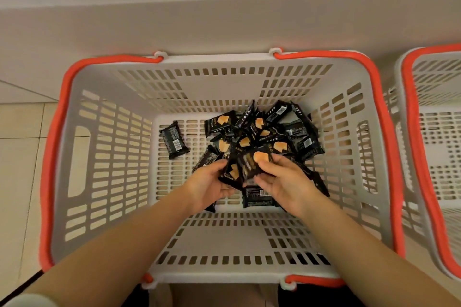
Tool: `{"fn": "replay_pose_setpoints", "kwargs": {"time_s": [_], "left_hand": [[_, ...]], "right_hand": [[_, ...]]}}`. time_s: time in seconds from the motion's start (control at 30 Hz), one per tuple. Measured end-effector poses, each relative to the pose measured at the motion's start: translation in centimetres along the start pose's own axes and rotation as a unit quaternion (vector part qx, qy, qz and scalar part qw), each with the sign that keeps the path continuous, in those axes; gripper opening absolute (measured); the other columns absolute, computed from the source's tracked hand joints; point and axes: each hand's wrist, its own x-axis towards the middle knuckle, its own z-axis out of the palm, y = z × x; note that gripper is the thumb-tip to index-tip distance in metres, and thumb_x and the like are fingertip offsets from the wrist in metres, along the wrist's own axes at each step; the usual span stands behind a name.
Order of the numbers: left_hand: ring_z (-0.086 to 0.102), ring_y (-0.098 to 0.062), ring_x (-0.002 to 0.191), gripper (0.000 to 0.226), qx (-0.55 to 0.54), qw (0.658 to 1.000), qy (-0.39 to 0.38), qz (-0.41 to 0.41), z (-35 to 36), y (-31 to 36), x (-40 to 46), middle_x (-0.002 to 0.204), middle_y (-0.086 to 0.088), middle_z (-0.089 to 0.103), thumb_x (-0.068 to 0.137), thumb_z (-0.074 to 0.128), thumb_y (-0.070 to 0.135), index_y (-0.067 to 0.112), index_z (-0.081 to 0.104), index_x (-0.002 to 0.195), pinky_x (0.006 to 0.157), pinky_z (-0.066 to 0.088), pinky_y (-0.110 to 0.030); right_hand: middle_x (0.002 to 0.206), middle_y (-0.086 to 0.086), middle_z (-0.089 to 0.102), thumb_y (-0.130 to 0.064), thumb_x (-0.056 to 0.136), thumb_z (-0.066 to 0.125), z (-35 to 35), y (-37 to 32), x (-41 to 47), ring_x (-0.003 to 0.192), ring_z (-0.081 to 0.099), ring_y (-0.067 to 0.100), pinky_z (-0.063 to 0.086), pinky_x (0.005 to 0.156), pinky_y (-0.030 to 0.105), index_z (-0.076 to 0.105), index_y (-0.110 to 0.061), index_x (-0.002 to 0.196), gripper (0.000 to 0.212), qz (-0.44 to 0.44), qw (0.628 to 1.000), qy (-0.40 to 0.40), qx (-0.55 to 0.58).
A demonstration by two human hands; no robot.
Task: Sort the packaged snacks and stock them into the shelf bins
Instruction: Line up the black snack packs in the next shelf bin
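Black snack packets (pixel 243 168) gripped by left hand (pixel 208 185), right hand (pixel 282 179).

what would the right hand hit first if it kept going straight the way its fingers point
Probably the pile of black snack packets just beyond the packets it holds together with the left hand. The right hand points up and left in the picture; depth is unclear.

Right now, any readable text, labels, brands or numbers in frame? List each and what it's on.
None reads with certainty.
Black snack packets: pale lettering beside the orange picture, too blurred to read.
Lone packet lying back side up: barcode and fine print, too small.
Packet under the right hand: barcode, digits illegible.
Packets held by the left hand and right hand: print unreadable.
Basket: no markings visible.
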Motion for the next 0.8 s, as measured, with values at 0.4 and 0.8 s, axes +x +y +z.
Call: {"fn": "replay_pose_setpoints", "kwargs": {"time_s": [0.4, 0.8], "left_hand": [[0.059, -0.021, 0.111, 0.047, 0.095, 0.991, 0.033, 0.093, 1.3, -0.7, 0.7, 0.121, -0.007, 0.063, 0.094, 0.035, 0.045, 0.016, 0.053, 0.127, 0.098, 0.044, -0.04], [0.067, -0.003, 0.072, 0.031, 0.274, 0.943, 0.154, 0.112, -3.1, -0.5, 1.1, 0.096, 0.003, 0.066, 0.079, 0.072, 0.011, 0.028, 0.055, 0.098, 0.06, 0.051, -0.013]], "right_hand": [[0.078, 0.002, 0.066, -0.04, 0.089, 0.059, 0.7, 2.6, 1.3, 0.069, 0.059, 0.014, 0.046, 0.062, 0.025, 0.062, -0.011, 0.097, 0.03, 0.099, 0.976, 0.077, -0.18], [0.138, 0.009, 0.041, -0.028, 0.09, 0.055, -3.5, 2.6, 4.0, 0.126, 0.038, 0.024, 0.036, 0.1, 0.035, 0.04, -0.011, 0.135, 0.051, -0.161, 0.406, -0.093, -0.895]]}}
